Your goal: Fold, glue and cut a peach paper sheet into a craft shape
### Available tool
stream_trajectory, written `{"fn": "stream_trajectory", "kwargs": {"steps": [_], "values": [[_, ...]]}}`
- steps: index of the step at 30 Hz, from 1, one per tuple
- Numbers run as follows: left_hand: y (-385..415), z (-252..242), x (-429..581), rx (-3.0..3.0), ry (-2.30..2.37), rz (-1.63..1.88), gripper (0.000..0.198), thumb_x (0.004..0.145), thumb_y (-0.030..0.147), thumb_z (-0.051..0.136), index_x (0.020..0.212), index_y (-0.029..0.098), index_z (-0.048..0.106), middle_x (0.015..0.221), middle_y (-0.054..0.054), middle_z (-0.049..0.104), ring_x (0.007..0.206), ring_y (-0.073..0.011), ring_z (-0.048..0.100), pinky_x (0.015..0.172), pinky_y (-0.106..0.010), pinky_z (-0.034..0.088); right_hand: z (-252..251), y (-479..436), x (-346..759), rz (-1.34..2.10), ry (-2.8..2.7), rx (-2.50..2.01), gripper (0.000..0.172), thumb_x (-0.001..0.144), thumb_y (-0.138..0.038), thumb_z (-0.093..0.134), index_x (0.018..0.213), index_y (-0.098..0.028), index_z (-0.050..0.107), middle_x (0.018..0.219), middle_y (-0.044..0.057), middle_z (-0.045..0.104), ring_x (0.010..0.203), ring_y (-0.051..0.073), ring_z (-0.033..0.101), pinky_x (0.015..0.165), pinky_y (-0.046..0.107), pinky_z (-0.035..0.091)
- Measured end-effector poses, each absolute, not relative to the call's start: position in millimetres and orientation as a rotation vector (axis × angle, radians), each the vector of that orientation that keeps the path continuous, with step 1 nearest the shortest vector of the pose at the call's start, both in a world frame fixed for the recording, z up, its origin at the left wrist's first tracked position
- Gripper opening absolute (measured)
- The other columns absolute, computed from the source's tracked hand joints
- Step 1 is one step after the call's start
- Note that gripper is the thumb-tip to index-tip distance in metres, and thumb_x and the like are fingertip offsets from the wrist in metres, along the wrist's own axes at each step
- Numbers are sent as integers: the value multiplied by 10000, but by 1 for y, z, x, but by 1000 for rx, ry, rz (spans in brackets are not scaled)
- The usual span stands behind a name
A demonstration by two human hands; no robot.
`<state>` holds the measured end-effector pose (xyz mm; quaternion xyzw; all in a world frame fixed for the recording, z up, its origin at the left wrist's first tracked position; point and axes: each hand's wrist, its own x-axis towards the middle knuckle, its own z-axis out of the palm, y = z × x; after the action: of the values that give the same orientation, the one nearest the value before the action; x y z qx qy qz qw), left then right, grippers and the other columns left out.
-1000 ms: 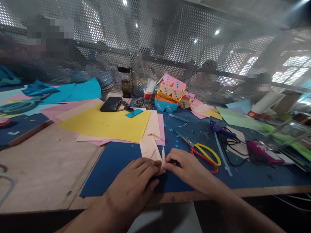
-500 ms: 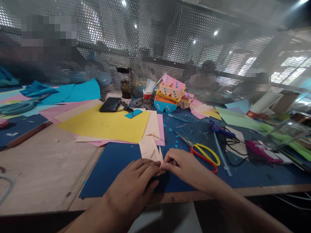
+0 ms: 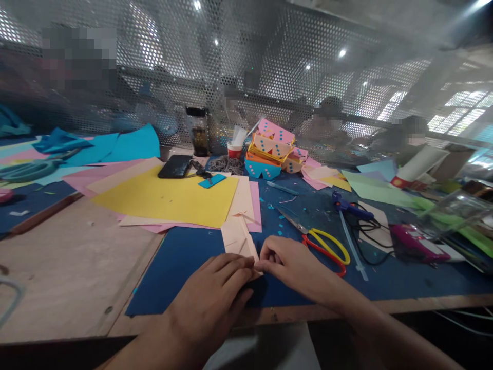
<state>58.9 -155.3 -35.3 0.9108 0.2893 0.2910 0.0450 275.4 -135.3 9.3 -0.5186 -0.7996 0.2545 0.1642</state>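
Observation:
A sheet of peach paper (image 3: 234,234) with a folded strip along its right side lies on the blue mat near the table's front edge. My left hand (image 3: 215,288) rests on its near end, fingers stretched out and pressing down, the thumb apart from them. At the paper's right edge my right hand (image 3: 283,259) is closed in a pinch, thumb against curled fingers. The fingertips of both hands nearly meet there and hide the near corner. Just beyond my right hand lie scissors (image 3: 327,244) with red and yellow handles.
Yellow paper (image 3: 165,200) covers pink and peach sheets at left. Behind stand a bottle (image 3: 198,133), a cup (image 3: 234,149) and stacked paper pieces (image 3: 271,146). A blue glue gun (image 3: 350,205) with its cord lies right, near a magenta object (image 3: 418,241). People sit beyond the perforated screen.
A narrow paper flap that stood up beside my right fingers now no longer shows, and the strip lies flatter. Both hands have stayed almost in place.

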Motion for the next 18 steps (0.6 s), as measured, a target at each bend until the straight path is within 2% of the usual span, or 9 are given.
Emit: {"fn": "stream_trajectory", "kwargs": {"steps": [18], "values": [[-157,-31,59,2739,908,767,290,954,154,527,1240,197,546,1226,-79,641,1073,-258,593,874,-448,557,10,-131,276,780,-2286,-1459,131,907,-283,675,829,-188,630,790,-31,650,720,115,551,649,251,326]]}}
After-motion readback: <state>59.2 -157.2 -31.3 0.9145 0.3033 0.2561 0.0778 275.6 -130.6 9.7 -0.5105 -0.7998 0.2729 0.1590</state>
